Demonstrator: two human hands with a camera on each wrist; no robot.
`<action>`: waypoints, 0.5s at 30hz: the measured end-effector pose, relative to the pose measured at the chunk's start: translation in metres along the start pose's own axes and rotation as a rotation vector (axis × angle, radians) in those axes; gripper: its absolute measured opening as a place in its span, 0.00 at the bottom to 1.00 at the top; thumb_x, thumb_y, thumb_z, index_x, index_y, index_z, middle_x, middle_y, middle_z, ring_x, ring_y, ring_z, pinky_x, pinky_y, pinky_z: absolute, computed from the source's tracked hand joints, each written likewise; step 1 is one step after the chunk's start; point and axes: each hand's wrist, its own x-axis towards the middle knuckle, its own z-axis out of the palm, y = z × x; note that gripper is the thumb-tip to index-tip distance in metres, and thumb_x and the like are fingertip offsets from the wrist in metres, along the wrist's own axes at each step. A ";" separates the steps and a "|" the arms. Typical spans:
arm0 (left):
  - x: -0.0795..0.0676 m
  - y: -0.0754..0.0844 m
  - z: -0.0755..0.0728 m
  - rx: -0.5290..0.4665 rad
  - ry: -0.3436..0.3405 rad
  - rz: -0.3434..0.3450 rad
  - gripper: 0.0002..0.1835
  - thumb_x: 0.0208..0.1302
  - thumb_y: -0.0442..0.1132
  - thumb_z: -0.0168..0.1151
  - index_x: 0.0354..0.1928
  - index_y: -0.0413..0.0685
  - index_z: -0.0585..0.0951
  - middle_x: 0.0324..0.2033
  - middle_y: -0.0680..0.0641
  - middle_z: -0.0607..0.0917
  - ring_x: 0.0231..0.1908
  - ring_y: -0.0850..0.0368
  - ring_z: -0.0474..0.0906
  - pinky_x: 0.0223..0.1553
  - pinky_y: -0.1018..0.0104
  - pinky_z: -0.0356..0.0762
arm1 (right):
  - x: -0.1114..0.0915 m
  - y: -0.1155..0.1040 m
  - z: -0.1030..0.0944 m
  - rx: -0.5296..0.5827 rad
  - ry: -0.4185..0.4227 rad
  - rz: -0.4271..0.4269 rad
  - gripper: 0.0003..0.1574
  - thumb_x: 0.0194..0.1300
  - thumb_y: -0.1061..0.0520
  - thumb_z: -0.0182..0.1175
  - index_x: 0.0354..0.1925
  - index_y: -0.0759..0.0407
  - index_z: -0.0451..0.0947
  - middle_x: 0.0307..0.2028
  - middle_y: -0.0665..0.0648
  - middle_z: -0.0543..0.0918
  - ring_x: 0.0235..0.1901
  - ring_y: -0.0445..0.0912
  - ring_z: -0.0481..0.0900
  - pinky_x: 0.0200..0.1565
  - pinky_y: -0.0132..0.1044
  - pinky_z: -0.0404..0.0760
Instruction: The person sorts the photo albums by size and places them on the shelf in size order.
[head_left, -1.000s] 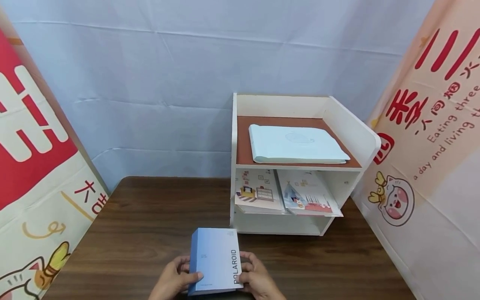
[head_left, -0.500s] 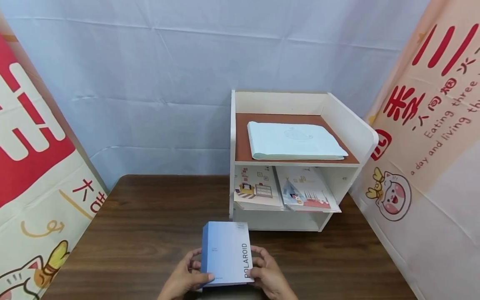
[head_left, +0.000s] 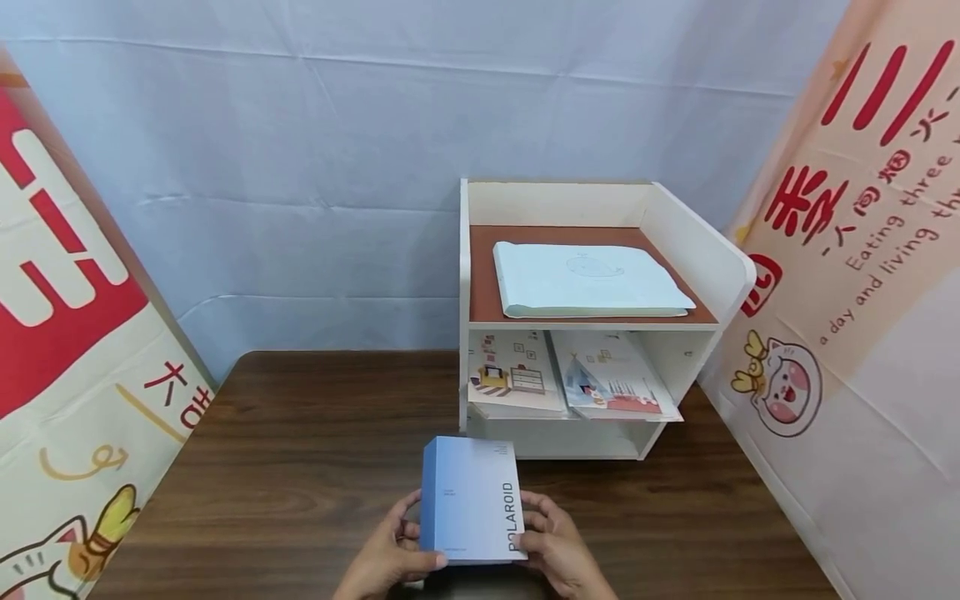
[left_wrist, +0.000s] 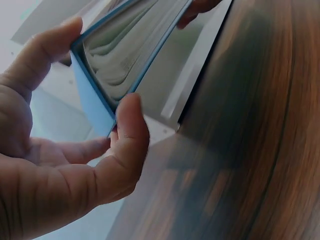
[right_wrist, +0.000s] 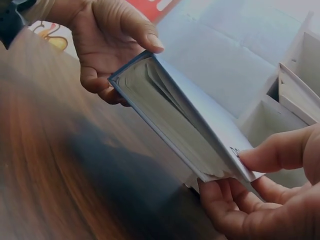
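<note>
A thick photo album [head_left: 472, 500] with a blue-to-white cover marked POLAROID is held by both hands above the table, in front of the shelf unit. My left hand [head_left: 393, 546] grips its spine side near the lower corner, thumb on the cover and fingers beneath. On the opposite edge, my right hand [head_left: 558, 546] pinches the album, its thumb lying on the printed word. In the right wrist view the page edges [right_wrist: 170, 120] show between the covers, slightly fanned. The left wrist view has the album's spine corner [left_wrist: 95, 95] between thumb and fingers.
A white shelf unit [head_left: 463, 333] stands at the right. A pale covered book [head_left: 592, 282] lies on its brown top; two illustrated booklets [head_left: 517, 375] rest on the middle shelf, jutting past its front. Printed cloths hang at both sides of the dark wooden table [head_left: 285, 467].
Both hands have carried the album to the right and slightly away from me, toward the shelf unit. Their hold on it looks the same. The head view has shifted slightly.
</note>
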 end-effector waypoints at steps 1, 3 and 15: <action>0.001 0.000 0.002 -0.009 0.000 0.005 0.56 0.44 0.27 0.73 0.70 0.36 0.45 0.38 0.38 0.73 0.33 0.50 0.78 0.33 0.55 0.79 | 0.000 -0.001 -0.002 -0.003 -0.004 -0.005 0.42 0.49 0.77 0.55 0.62 0.74 0.53 0.41 0.63 0.78 0.36 0.52 0.79 0.36 0.47 0.80; 0.002 -0.001 0.004 -0.025 0.009 0.005 0.56 0.44 0.26 0.72 0.70 0.36 0.45 0.38 0.38 0.73 0.33 0.50 0.78 0.33 0.55 0.79 | -0.001 -0.002 -0.004 -0.001 -0.006 -0.007 0.42 0.49 0.76 0.56 0.62 0.73 0.53 0.41 0.63 0.78 0.37 0.52 0.78 0.36 0.47 0.79; 0.008 -0.001 0.020 -0.037 0.042 0.009 0.53 0.40 0.23 0.72 0.67 0.30 0.50 0.37 0.38 0.71 0.32 0.51 0.77 0.34 0.57 0.80 | -0.007 -0.003 -0.018 0.011 0.030 -0.011 0.41 0.50 0.75 0.56 0.62 0.73 0.53 0.42 0.63 0.77 0.37 0.52 0.78 0.36 0.46 0.79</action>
